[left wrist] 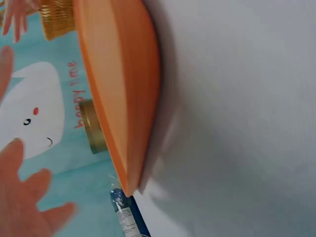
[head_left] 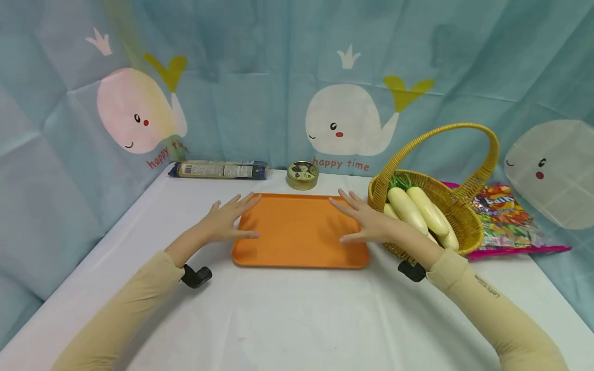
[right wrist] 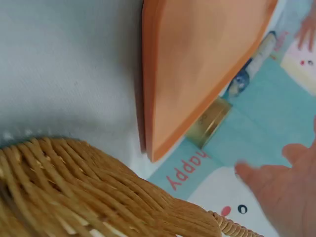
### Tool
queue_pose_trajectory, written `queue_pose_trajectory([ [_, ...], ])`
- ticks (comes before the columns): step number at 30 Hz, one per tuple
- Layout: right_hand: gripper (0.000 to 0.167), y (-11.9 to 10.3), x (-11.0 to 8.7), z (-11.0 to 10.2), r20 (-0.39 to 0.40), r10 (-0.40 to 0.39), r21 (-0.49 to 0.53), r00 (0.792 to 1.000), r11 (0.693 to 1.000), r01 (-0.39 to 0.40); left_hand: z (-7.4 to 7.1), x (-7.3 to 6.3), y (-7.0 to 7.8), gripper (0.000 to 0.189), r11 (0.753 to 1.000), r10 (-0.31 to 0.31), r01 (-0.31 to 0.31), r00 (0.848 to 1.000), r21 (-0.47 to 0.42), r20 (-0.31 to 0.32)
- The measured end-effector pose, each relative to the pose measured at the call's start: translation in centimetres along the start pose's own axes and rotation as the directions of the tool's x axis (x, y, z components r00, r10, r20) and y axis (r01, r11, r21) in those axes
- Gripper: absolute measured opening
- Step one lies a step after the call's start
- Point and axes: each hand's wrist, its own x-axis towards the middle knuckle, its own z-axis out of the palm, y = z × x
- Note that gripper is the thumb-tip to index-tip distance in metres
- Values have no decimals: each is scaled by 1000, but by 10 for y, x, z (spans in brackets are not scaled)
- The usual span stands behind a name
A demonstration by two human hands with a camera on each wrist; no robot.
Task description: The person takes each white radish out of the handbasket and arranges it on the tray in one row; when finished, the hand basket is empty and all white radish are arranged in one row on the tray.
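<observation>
An orange rectangular tray (head_left: 299, 232) lies on the white table. My left hand (head_left: 227, 220) hovers over the tray's left edge, fingers spread and holding nothing. Over the right edge is my right hand (head_left: 364, 219), its fingers also spread with nothing in them. In the left wrist view the left hand (left wrist: 22, 197) shows beside the tray (left wrist: 140, 74). The right wrist view has the right hand (right wrist: 281, 190) apart from the tray (right wrist: 197, 64), with the wicker basket (right wrist: 98, 182) close below.
The handled basket (head_left: 471, 232) at right holds several pale, long vegetables (head_left: 410, 211) with green tops. Behind it lies a colourful candy bag (head_left: 506, 221). At the back are a round gold tin (head_left: 302, 176) and a long blue-ended packet (head_left: 218, 170), before a whale-print curtain (head_left: 260, 77).
</observation>
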Motion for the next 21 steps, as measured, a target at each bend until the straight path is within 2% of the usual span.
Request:
queue_pose_trajectory([
  [3, 95, -3, -7, -2, -8, -24, 58, 1000, 998, 24, 2, -2, 0, 91, 995, -3, 9, 998, -104, 56],
  [6, 96, -5, -12, -2, -19, -38, 78, 999, 996, 39, 7, -4, -1, 91, 985, 28, -16, 997, -174, 69],
  [12, 97, -8, -16, -8, -34, -44, 57, 998, 997, 46, 16, -7, -9, 84, 974, 86, -80, 996, -210, 21],
  [16, 95, -10, -22, -12, -35, -42, 77, 999, 996, 45, 20, -4, -16, 72, 961, 151, -139, 988, -239, 33],
  [18, 94, -8, -27, -13, -42, -39, 98, 998, 994, 43, 22, -3, -17, 67, 958, 156, -137, 986, -252, 59],
  [21, 92, -5, -36, -13, -64, -33, 123, 997, 991, 41, 21, -2, -18, 66, 961, 127, -101, 988, -258, 86],
])
